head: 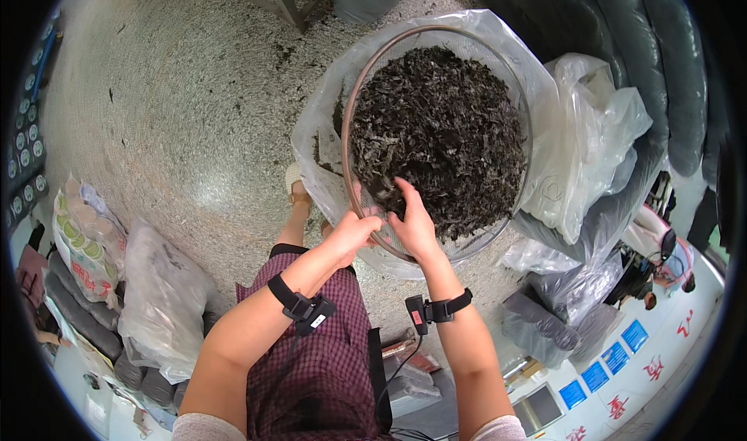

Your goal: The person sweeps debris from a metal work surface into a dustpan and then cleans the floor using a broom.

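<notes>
A large round wire-mesh sieve [346, 120] with a brown rim rests over an open clear plastic bag [318, 132]. Dark dried flakes [437, 126], resembling seaweed, fill most of the mesh. At the near left rim, my left hand [350, 234] grips the sieve, its thumb on top and some fingers visible through the mesh underneath. My right hand [415, 222] reaches over the near rim with thumb and fingers apart, its fingertips at the near edge of the flakes. Whether those fingertips hold any flakes is hard to see.
Long dark plastic-wrapped bundles [630, 38] lie at the right, behind a crumpled clear bag [575, 155]. Filled plastic bags [166, 289] stand at the left. A metal stand leg [286, 3] rises beyond the speckled floor [187, 108]. Another person [671, 254] is at the far right.
</notes>
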Demonstrator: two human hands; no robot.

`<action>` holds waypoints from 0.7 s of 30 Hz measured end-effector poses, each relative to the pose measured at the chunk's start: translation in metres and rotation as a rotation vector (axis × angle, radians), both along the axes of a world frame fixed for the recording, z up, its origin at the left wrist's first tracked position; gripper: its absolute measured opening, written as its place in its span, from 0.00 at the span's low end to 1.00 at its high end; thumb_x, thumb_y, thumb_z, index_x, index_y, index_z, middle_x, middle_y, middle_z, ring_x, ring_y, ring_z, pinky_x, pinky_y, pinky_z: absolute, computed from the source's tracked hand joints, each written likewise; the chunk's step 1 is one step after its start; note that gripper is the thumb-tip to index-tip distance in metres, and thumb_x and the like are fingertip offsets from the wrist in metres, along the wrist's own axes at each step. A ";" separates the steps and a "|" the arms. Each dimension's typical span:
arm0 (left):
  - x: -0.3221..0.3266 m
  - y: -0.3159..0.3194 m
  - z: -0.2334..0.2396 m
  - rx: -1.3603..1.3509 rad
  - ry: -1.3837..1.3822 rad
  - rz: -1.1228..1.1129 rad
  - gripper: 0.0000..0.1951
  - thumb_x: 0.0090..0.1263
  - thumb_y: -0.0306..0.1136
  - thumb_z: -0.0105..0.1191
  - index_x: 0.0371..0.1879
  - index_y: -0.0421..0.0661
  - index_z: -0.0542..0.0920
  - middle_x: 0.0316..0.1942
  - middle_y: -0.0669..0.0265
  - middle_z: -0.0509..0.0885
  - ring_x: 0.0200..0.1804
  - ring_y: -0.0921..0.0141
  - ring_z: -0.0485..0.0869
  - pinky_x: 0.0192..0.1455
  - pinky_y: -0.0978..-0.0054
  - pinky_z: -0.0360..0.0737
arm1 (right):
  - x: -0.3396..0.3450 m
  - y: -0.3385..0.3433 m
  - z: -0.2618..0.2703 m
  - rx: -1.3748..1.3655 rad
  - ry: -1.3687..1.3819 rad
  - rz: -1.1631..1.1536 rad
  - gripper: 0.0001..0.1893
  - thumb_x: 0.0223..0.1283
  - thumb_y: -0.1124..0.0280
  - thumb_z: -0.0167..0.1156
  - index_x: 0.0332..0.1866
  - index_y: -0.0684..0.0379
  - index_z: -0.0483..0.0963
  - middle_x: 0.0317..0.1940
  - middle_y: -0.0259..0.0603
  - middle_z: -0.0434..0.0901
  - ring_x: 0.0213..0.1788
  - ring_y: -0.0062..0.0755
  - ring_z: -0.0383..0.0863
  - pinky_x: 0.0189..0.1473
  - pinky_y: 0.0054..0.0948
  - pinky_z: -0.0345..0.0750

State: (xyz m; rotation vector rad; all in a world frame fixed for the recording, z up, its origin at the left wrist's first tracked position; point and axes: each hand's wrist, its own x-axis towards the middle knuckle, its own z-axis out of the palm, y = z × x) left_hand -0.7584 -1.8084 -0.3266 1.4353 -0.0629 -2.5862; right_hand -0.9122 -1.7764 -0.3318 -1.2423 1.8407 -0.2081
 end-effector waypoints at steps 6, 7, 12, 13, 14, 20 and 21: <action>-0.006 0.002 0.006 0.032 -0.010 0.106 0.45 0.62 0.18 0.40 0.69 0.61 0.26 0.66 0.45 0.51 0.61 0.54 0.68 0.53 0.53 0.78 | -0.041 -0.036 0.047 0.006 -0.675 -0.894 0.26 0.59 0.74 0.54 0.64 0.51 0.59 0.48 0.39 0.72 0.45 0.31 0.76 0.42 0.33 0.80; -0.005 0.001 0.007 0.046 0.000 0.105 0.46 0.61 0.18 0.41 0.69 0.61 0.25 0.67 0.45 0.50 0.60 0.56 0.69 0.53 0.55 0.79 | -0.054 -0.039 0.056 -0.027 -0.745 -1.009 0.32 0.60 0.70 0.56 0.68 0.49 0.52 0.60 0.49 0.60 0.54 0.37 0.72 0.45 0.38 0.81; -0.007 -0.002 0.009 0.055 0.017 0.094 0.47 0.62 0.20 0.44 0.68 0.61 0.23 0.68 0.45 0.48 0.59 0.59 0.70 0.52 0.59 0.80 | -0.079 -0.021 0.060 -0.228 -0.419 -1.052 0.34 0.60 0.76 0.56 0.69 0.50 0.49 0.62 0.54 0.56 0.52 0.35 0.76 0.42 0.30 0.82; -0.007 -0.002 0.008 0.052 0.013 0.087 0.47 0.62 0.21 0.44 0.68 0.61 0.23 0.68 0.45 0.48 0.59 0.59 0.70 0.52 0.59 0.80 | -0.075 -0.017 0.062 -0.276 -0.366 -1.048 0.34 0.60 0.76 0.55 0.69 0.50 0.49 0.61 0.53 0.57 0.50 0.34 0.77 0.41 0.29 0.82; -0.007 -0.002 0.008 0.054 0.013 0.087 0.47 0.62 0.21 0.43 0.68 0.61 0.23 0.68 0.45 0.48 0.59 0.59 0.70 0.52 0.59 0.80 | -0.071 -0.012 0.062 -0.324 -0.313 -1.043 0.33 0.60 0.77 0.55 0.69 0.51 0.50 0.60 0.52 0.58 0.48 0.33 0.78 0.40 0.27 0.82; -0.008 -0.004 0.010 0.034 0.005 0.081 0.45 0.61 0.18 0.39 0.68 0.58 0.23 0.67 0.41 0.49 0.63 0.52 0.66 0.54 0.53 0.78 | -0.045 0.014 0.035 -0.055 -0.046 -0.330 0.11 0.52 0.73 0.61 0.43 0.60 0.76 0.36 0.40 0.79 0.30 0.26 0.80 0.30 0.25 0.76; -0.008 -0.004 0.009 0.037 0.002 0.082 0.45 0.61 0.18 0.39 0.68 0.58 0.24 0.67 0.41 0.49 0.63 0.52 0.66 0.54 0.53 0.78 | -0.035 0.010 0.027 0.064 -0.095 -0.324 0.08 0.51 0.70 0.62 0.36 0.61 0.79 0.30 0.39 0.81 0.28 0.27 0.80 0.31 0.26 0.75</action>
